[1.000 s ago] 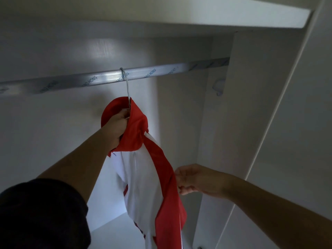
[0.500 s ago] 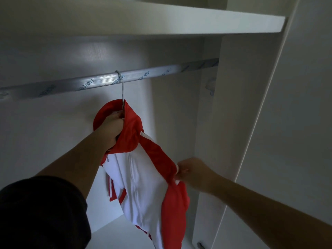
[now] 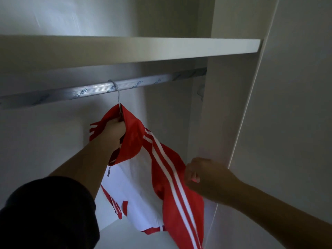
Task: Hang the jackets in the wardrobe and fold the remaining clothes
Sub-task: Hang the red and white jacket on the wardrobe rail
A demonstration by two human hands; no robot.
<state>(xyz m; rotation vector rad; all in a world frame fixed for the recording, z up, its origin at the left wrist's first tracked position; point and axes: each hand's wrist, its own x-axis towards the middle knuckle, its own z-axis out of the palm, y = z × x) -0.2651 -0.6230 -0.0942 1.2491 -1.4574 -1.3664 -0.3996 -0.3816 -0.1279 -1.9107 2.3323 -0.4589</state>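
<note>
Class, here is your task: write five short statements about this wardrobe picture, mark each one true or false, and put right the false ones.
1. The hanger hook sits over the rail. True.
2. The jacket is blue and white. False: it is red and white.
3. The left hand grips the jacket at its collar, just under the hanger hook. True.
4. The right hand rests on the shelf. False: it is lower down, at the jacket's striped sleeve.
5. Several other garments hang on the rail. False: only this jacket is seen on it.
</note>
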